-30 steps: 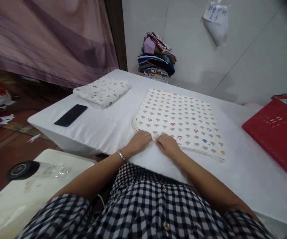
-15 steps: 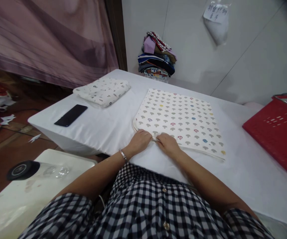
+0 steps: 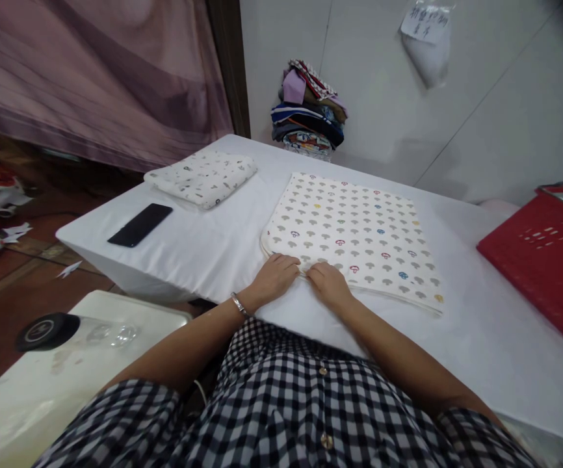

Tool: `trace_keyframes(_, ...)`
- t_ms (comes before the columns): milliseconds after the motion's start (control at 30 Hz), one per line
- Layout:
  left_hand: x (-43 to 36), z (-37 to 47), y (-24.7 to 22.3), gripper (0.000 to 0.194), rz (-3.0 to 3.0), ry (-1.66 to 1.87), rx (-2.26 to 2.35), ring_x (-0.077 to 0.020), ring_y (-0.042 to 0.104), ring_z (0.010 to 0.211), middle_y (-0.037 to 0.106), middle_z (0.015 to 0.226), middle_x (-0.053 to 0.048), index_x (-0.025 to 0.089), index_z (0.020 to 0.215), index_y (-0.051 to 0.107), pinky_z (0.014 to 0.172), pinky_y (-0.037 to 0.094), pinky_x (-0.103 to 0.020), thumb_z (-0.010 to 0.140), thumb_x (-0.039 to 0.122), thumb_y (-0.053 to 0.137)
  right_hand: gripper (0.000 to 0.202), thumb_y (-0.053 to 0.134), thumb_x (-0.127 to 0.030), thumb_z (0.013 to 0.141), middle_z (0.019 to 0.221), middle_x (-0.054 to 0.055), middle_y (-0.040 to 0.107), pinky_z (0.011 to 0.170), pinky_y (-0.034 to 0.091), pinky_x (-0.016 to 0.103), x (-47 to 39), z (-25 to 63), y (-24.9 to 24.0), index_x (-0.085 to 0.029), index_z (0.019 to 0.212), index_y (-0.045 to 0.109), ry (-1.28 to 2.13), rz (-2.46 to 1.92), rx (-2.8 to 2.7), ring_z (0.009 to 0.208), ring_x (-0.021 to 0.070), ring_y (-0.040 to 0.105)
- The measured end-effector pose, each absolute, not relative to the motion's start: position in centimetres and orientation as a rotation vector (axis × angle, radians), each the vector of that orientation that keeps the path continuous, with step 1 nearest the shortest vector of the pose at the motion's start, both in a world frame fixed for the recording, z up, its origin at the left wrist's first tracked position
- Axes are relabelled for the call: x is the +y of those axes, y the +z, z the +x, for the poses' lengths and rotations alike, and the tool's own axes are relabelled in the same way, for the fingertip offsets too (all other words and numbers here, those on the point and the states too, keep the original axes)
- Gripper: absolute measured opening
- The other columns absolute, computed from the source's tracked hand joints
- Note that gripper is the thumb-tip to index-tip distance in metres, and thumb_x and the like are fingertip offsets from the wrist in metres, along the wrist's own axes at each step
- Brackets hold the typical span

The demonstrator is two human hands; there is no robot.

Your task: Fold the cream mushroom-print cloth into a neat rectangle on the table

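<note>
A cream cloth (image 3: 350,227) printed with small mushrooms lies folded flat on the white-covered table (image 3: 203,260). At its near edge, toward the left corner, my left hand (image 3: 276,276) is closed with its fingers on the hem; a silver bracelet circles that wrist. Close beside it, my right hand (image 3: 327,283) pinches the same edge, its thumb hidden. Only a small gap separates the two hands. Farther left rests another folded white cloth (image 3: 201,177) with a small dark print, which neither hand touches.
A black phone (image 3: 140,225) lies near the table's left edge. On the right stands a red basket (image 3: 549,253). Behind the table rises a stack of folded fabrics (image 3: 308,114). A clear bottle with a black cap (image 3: 50,331) lies on a cream surface at lower left.
Both hands stay at the cloth's near edge, with barely any movement of the fingers. The whole view has shifted very slightly.
</note>
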State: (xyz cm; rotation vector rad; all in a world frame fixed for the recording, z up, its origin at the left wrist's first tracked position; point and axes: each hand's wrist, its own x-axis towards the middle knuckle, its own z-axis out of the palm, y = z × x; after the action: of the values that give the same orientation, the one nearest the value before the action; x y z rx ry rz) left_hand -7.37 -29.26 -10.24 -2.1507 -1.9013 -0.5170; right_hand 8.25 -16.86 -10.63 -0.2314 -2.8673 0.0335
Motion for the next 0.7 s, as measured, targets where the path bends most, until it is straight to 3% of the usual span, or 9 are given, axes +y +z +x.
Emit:
trace_keyframes(167, -28.84, -7.14, -10.25, 0.021, -2.103, -0.540, -1.925, -0.0167, 0.055, 0.097, 0.063, 0.101, -0.005, 0.015, 0.085, 0.057, 0.085, 0.039, -0.034, 0.094, 0.016, 0.038, 0.020, 0.046, -0.025, 0.094, 0.088, 0.008, 0.061, 0.073, 0.039, 0.030, -16.92, 8.13, -10.35, -0.016, 0.092, 0.064, 0.055, -0.259, -2.862, 0.085, 0.0201, 0.051)
trace_keyframes(333, -28.95, -7.07, -9.73, 0.020, -2.134, -0.551, -2.037, -0.0167, 0.056, 0.088, 0.064, 0.089, -0.004, 0.016, 0.087, 0.057, 0.084, 0.040, -0.035, 0.094, 0.019, 0.038, 0.020, 0.044, -0.020, 0.094, 0.088, 0.008, 0.062, 0.075, 0.041, 0.031, -16.81, 8.09, -10.49, -0.016, 0.090, 0.063, 0.119, -0.270, -2.855, 0.087, 0.0202, 0.052)
trace_keyframes(500, -29.40, -7.57, -9.81, 0.020, -2.149, -0.645, -2.002, -0.0172, 0.056, 0.091, 0.064, 0.096, -0.005, 0.016, 0.104, 0.057, 0.083, 0.040, -0.034, 0.092, 0.028, 0.046, 0.020, 0.043, -0.020, 0.094, 0.090, 0.009, 0.062, 0.076, 0.042, 0.031, -16.46, 8.06, -10.68, -0.017, 0.092, 0.063, 0.221, -0.291, -2.838, 0.088, 0.0203, 0.053)
trace_keyframes(700, -29.33, -7.69, -9.55, 0.019, -2.141, -0.487, -1.988, -0.0164, 0.052, 0.085, 0.062, 0.087, -0.003, 0.017, 0.083, 0.061, 0.077, 0.039, -0.032, 0.092, 0.021, 0.045, 0.024, 0.041, -0.022, 0.095, 0.088, 0.008, 0.062, 0.073, 0.042, 0.032, -16.50, 8.23, -10.61, -0.017, 0.091, 0.064, 0.249, -0.257, -2.836, 0.086, 0.0205, 0.052)
